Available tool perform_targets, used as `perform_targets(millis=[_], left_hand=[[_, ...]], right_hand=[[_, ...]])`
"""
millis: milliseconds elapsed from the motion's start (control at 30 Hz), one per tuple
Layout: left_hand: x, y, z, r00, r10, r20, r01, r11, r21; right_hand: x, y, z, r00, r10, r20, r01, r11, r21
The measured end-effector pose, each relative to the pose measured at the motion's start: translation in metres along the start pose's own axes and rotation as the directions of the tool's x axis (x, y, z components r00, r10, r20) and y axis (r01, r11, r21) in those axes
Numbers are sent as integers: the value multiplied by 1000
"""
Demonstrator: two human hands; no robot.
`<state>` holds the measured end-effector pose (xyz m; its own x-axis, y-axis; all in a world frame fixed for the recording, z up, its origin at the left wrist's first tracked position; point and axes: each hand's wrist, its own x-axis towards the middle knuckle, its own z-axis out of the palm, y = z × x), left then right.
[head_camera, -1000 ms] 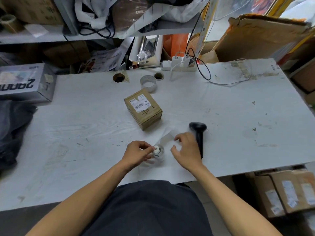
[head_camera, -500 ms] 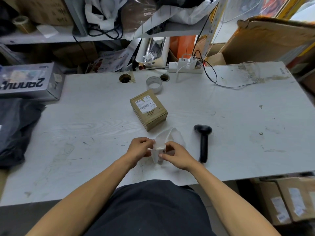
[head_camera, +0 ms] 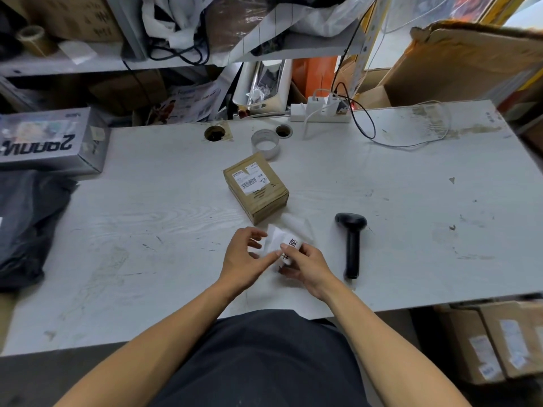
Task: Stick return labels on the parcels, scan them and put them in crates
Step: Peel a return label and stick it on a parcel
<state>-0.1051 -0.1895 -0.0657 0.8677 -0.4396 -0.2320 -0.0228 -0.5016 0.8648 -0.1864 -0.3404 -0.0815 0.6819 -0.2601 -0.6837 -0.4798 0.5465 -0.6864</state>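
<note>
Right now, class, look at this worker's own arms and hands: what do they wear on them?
Nothing shows on them: the left hand and right hand are bare, without gloves, rings or a watch. Both forearms are uncovered, with no sleeves in view. A dark garment covers the torso.

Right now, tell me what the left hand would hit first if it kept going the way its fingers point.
Probably the label roll the right hand holds: the left hand points right toward it.
</note>
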Motion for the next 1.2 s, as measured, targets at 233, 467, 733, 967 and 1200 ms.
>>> perform_targets(millis=[233, 467, 733, 967, 1200], left_hand=[[3, 6, 5, 993, 92, 67, -91, 996, -14], [5, 7, 0, 994, 12, 111, -3, 997, -82], [5, 14, 0, 989, 12, 145, -11, 1000, -4], [9, 6, -2, 983, 36, 182, -53, 995, 89], [16, 9, -6, 994, -55, 95, 55, 998, 7]], right_hand=[[0, -12, 6, 998, -58, 8, 56, 991, 123], [-3, -16, -2, 992, -109, 59, 103, 990, 95], [-3, -21, 2, 990, -142, 19, 142, 990, -12], [1, -27, -3, 984, -177, 31, 180, 974, -138], [2, -32, -6, 974, -210, 90, 222, 962, -157]])
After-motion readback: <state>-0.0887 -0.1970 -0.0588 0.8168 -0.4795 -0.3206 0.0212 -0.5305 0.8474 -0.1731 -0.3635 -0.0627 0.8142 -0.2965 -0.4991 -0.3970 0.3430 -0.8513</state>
